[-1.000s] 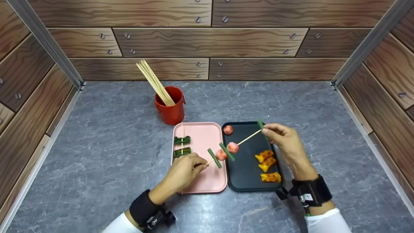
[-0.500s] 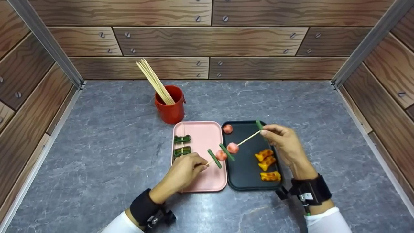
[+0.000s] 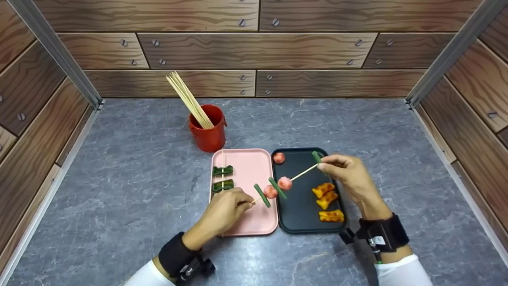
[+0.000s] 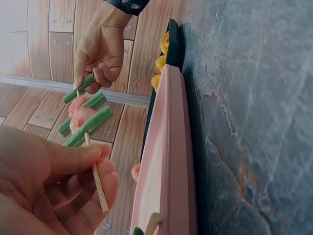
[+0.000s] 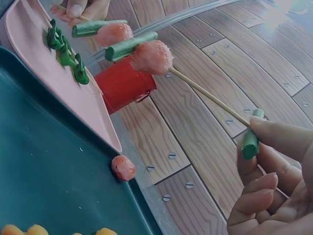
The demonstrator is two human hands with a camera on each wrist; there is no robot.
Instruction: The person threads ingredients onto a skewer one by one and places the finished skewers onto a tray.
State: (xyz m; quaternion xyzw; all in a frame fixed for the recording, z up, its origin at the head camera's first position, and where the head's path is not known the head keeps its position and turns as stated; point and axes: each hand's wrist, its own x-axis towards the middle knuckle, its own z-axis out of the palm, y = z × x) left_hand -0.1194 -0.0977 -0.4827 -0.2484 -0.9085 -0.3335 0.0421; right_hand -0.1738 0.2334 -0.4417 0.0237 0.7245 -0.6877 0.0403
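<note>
My left hand (image 3: 227, 209) pinches the lower end of a bamboo skewer (image 5: 210, 95) between thumb and fingers. Threaded on it are two pink balls (image 3: 285, 183) alternating with two green stick-shaped pieces (image 3: 262, 195). At the skewer's far end my right hand (image 3: 349, 174) pinches another green stick-shaped piece (image 5: 252, 137), held crosswise against the tip. Whether the tip has entered that piece I cannot tell. The loaded skewer slants above a pink tray (image 3: 254, 159) and a dark tray (image 3: 301, 222), its far end higher up in the head view.
On the pink tray's left side lies a skewer with folded dark green pieces (image 3: 223, 171), partly behind my left hand. The dark tray holds a loose pink ball (image 3: 279, 158) and several yellow-brown pieces (image 3: 331, 216). Behind stands a red bucket (image 3: 208, 137) of bamboo skewers (image 3: 190, 101).
My right hand, with the green piece, has come slightly down and toward the left hand in the head view. The left hand stays in place; the threaded pieces barely shift.
</note>
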